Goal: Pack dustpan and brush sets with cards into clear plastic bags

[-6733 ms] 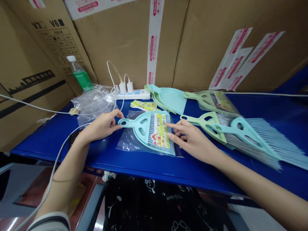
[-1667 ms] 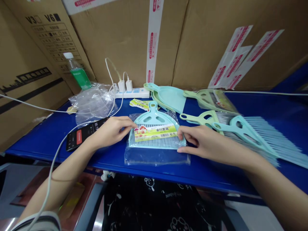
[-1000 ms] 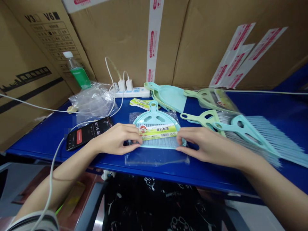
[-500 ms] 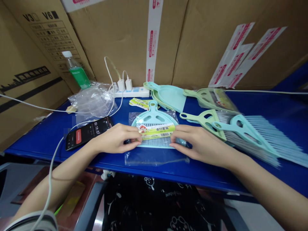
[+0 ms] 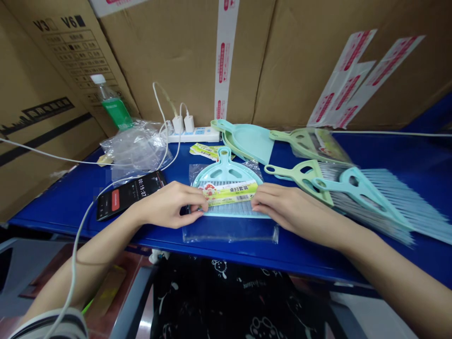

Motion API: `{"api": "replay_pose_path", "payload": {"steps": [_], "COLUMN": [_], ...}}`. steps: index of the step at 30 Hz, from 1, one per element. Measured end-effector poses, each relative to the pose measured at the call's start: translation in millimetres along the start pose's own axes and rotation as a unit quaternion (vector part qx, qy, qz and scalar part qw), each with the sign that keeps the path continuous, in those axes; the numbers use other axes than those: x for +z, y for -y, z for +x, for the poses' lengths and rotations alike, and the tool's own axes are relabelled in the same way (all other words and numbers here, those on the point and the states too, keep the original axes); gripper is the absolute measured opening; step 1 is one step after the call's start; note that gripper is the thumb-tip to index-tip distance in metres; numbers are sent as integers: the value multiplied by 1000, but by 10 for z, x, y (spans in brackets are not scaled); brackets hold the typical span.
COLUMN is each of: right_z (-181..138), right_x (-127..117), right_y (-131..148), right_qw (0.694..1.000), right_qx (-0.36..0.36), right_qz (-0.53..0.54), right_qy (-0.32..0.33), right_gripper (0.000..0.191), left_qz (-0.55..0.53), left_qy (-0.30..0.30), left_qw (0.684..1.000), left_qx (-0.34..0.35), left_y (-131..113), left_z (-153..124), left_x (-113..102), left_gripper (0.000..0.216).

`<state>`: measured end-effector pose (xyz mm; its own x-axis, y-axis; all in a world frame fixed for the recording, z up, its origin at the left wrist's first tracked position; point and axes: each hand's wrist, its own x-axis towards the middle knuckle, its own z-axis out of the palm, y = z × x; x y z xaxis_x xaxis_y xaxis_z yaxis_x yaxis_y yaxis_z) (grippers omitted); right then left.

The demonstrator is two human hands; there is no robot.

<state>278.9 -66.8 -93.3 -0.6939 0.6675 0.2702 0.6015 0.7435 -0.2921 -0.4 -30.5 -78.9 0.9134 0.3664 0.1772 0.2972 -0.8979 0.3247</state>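
At the far left, a cardboard box (image 5: 42, 70) borders the blue counter (image 5: 58, 200). A white-capped bottle (image 5: 118, 113) stands behind crumpled plastic bags (image 5: 130, 146). In front of these lies a phone (image 5: 125, 197), partly hidden by the left hand (image 5: 173, 202). The left fingers are bent, with thumb and forefinger at the left end of a printed label (image 5: 235, 192); whether they pinch the label or the bag is unclear. Behind, a power strip (image 5: 203, 136) carries two plugged-in chargers.

At center, a light-blue dustpan (image 5: 229, 215) lies flat on the counter in a clear bag (image 5: 229, 231), handle pointing away from the person. A matching brush (image 5: 233, 174) rests in it, and the label spans the bristles. The right hand (image 5: 286, 207) is at the label's right end, fingers curled together; their grip cannot be confirmed. Behind it, a loose blue dustpan (image 5: 257, 143) overlaps a green one. Farther right lie a green brush (image 5: 302, 176) and a blue brush (image 5: 370, 195).
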Motion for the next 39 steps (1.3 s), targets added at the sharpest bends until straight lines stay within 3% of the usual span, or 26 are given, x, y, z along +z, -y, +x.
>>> {"api": "replay_pose_path", "payload": {"steps": [14,20,28,39], "right_z": [-21,-47,-33,-16], "right_x": [12,5,29,48], "right_y": [-39,-68,-105,-113], "right_qw": [998,996,991,991], "right_qx": [11,58,79,76], "right_qz": [54,64,104,106], "right_qy": [21,13,10,-5], "right_gripper": [29,13,7,6], "left_qz": [-27,-20,-46,-30], "left_qy": [28,47,108,49], "left_qw": [999,998,991,998], "left_qx": [-13,-31,-59,-23], "left_y": [-15,-17,-79,-45], "left_z": [-7,-36,-106,-49], "left_x": [-19,-58,-192,-131], "left_gripper": [15,16,35,8]}}
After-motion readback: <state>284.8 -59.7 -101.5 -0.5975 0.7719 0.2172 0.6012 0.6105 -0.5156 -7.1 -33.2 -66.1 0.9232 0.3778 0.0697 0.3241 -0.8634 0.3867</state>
